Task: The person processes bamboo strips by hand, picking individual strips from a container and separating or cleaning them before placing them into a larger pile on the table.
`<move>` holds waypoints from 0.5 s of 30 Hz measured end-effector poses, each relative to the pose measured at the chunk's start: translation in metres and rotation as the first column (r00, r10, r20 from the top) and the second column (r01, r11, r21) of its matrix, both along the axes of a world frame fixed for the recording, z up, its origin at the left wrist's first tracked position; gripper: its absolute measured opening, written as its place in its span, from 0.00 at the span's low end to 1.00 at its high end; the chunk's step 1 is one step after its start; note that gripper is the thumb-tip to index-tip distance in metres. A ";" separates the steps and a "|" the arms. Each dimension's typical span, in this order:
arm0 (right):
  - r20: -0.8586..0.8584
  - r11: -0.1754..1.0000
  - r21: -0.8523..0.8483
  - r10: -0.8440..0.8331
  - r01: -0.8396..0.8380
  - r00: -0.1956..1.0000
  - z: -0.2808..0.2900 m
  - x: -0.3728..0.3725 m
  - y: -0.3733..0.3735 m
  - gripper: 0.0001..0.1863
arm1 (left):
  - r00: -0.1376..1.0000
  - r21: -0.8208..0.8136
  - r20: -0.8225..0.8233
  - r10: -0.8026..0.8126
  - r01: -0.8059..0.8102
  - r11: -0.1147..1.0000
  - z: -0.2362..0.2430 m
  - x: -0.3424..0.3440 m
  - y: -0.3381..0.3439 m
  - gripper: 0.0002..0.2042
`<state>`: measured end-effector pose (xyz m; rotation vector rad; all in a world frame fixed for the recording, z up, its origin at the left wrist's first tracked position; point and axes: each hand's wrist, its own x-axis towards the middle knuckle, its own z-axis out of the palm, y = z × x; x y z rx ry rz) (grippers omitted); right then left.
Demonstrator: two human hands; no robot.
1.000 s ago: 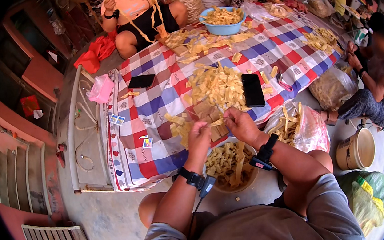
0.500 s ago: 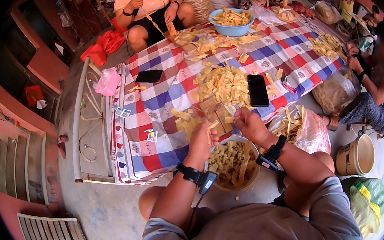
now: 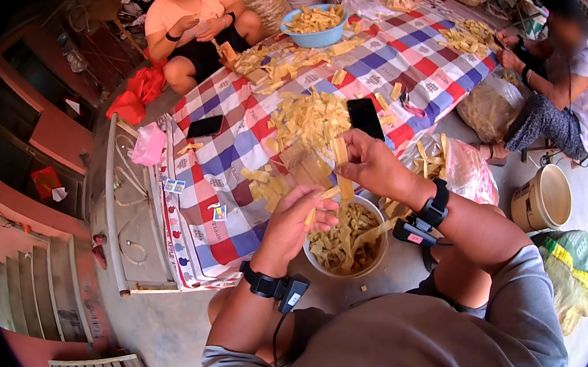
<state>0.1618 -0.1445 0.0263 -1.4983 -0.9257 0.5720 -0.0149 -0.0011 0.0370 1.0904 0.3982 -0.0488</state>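
Note:
My right hand (image 3: 373, 163) is raised over the near table edge, pinching a flat pale-yellow strip (image 3: 340, 150) that hangs down toward the bowl. My left hand (image 3: 297, 219), lower and to the left, has its fingers closed around a folded yellow piece (image 3: 326, 194); what lies deeper in the palm is hidden. Beneath both hands a round white bowl (image 3: 311, 260) holds many short yellow pieces and a few long strips. Just beyond the hands a small wooden board (image 3: 305, 169) lies by a heap of folded yellow pieces (image 3: 310, 120).
The checked cloth (image 3: 232, 180) covers the table, with two black phones (image 3: 205, 127) and a pink container (image 3: 147, 145) on it. A blue basin (image 3: 317, 38) stands at the back. Bags, a bucket (image 3: 542, 199) and a person sit at the right; another person sits opposite.
My right hand has risen and now holds a flat strip. My left hand has turned its palm more toward the bowl. The whole view has shifted slightly.

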 end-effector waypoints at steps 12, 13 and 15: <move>-0.386 0.990 -0.024 0.122 -0.142 0.914 -0.008 -0.015 -0.014 0.07 | 0.979 0.417 0.132 -0.156 0.088 0.905 -0.024 0.003 -0.021 0.20; -0.364 0.988 -0.063 0.108 -0.140 0.925 -0.010 -0.011 -0.014 0.07 | 0.986 0.335 0.123 -0.109 0.062 0.940 -0.026 0.006 -0.021 0.19; -0.314 0.991 -0.062 0.097 -0.123 0.944 -0.009 -0.012 -0.021 0.06 | 0.991 0.157 0.129 -0.022 0.002 0.988 -0.033 0.008 -0.019 0.18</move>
